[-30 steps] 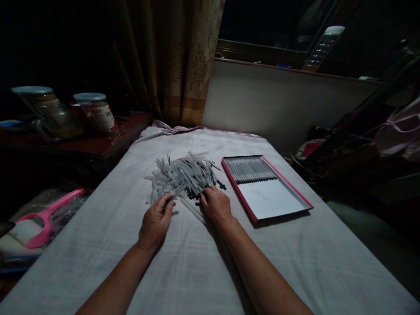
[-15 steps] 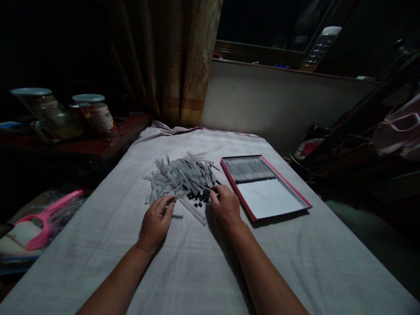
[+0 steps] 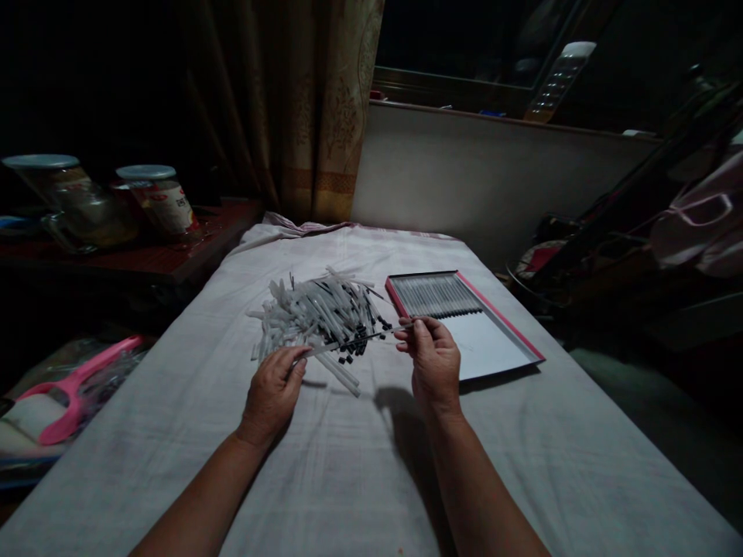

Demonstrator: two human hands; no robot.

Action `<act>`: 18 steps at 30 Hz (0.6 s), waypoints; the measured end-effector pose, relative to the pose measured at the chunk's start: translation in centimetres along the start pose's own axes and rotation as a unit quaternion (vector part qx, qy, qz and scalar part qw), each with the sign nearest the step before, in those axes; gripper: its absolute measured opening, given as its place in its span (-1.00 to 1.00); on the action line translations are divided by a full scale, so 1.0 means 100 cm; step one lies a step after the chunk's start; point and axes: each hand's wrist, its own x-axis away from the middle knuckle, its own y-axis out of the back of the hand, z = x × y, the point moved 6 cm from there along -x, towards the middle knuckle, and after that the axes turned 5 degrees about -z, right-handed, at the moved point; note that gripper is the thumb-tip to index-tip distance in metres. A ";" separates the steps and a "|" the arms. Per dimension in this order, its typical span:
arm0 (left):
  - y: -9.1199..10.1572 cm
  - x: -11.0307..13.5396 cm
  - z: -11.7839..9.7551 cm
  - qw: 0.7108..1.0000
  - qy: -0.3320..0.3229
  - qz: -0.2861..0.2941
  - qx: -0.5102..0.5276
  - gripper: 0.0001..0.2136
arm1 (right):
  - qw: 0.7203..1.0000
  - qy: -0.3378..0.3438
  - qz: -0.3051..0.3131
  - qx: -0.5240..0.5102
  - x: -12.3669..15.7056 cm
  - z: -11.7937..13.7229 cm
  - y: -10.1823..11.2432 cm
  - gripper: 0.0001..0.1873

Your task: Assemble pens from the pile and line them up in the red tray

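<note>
My left hand pinches one end of a translucent plastic sleeve in front of the heap. A slim dark pen refill stretches from that sleeve to my right hand, whose thumb and fingers are closed on its pale far end. Whether the refill's left end sits inside the sleeve or only meets it, I cannot tell. Behind lies a heap of translucent sleeves and refills, with small black caps along its near right side. A red-edged shallow box, partly behind my right hand, holds a row of similar refills.
A pale checked cloth covers the table. Two loose clear tubes lie before the heap. To the left, jars and a glass jug stand on a dark side table; below it is a pink-handled object.
My right hand has moved right and up from the caps, drawing the refill out in a line between both hands. My left hand stays nearly in place. The view has shifted slightly.
</note>
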 end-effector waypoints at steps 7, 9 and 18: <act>0.000 0.001 -0.006 0.999 -0.050 -0.009 -0.017 -0.77 | 0.999 -0.028 0.025 -0.014 0.003 -0.006 -0.008 -0.66; 0.000 0.002 -0.006 0.998 -0.060 -0.013 -0.023 -0.78 | 0.999 -0.036 0.038 -0.013 0.007 -0.010 -0.012 -0.68; 0.000 0.002 -0.010 0.997 -0.073 -0.013 -0.019 -0.79 | 0.937 0.050 0.231 0.256 0.025 -0.047 -0.034 -0.76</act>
